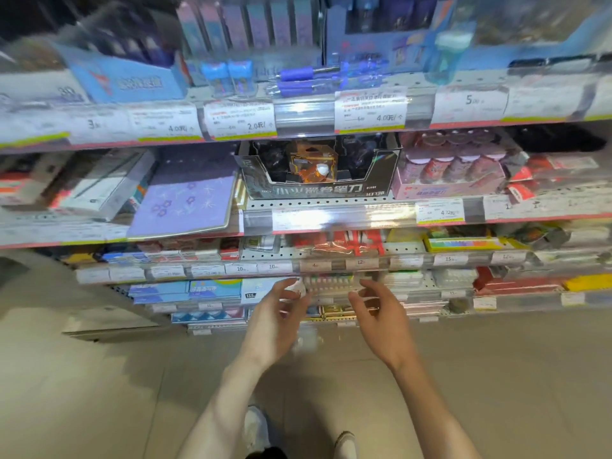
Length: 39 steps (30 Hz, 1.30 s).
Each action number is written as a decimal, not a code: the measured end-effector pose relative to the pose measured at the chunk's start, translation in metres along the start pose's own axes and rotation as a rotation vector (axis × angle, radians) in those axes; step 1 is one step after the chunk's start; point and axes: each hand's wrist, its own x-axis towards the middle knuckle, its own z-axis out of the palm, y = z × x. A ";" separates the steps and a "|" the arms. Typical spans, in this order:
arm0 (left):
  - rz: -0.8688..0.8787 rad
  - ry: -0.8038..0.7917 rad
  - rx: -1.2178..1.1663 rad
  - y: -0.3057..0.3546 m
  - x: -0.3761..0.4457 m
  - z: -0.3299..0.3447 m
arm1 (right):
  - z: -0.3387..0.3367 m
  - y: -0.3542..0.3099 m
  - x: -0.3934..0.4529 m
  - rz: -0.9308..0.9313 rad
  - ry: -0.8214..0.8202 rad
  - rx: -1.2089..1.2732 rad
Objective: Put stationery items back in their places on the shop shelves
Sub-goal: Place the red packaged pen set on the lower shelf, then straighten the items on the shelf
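Both hands reach toward a lower shelf of the shop rack, one on each side of a clear pack of pastel pens that lies at the shelf's front edge. The left hand is just left of the pack, fingers loosely spread and slightly curled, their tips close to its left end — whether they touch it is blurred. The right hand is just right of it, fingers likewise relaxed and gripping nothing. Higher up, a black sharpener display box stands on a middle shelf, a purple notebook tilted to its left.
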 end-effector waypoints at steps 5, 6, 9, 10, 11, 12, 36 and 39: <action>0.022 0.023 -0.084 -0.002 -0.009 -0.047 | 0.014 -0.034 -0.015 0.010 -0.019 0.032; 0.025 0.026 -0.098 -0.005 -0.007 -0.054 | 0.016 -0.042 -0.017 0.006 -0.020 0.024; 0.055 -0.002 -0.136 -0.006 0.002 -0.087 | 0.033 -0.072 -0.022 -0.006 0.009 0.006; 0.071 -0.020 -0.135 -0.009 0.007 -0.098 | 0.040 -0.082 -0.024 -0.002 0.028 0.005; 0.084 -0.034 -0.126 -0.011 0.012 -0.111 | 0.048 -0.093 -0.025 0.004 0.051 -0.016; 0.098 -0.046 -0.114 -0.013 0.017 -0.125 | 0.057 -0.104 -0.026 0.006 0.079 -0.053; -0.021 0.248 -0.508 -0.063 0.110 -0.356 | 0.263 -0.316 0.041 -0.148 -0.069 -0.073; -0.045 0.207 -0.549 -0.059 0.113 -0.356 | 0.275 -0.315 0.047 -0.099 -0.106 -0.042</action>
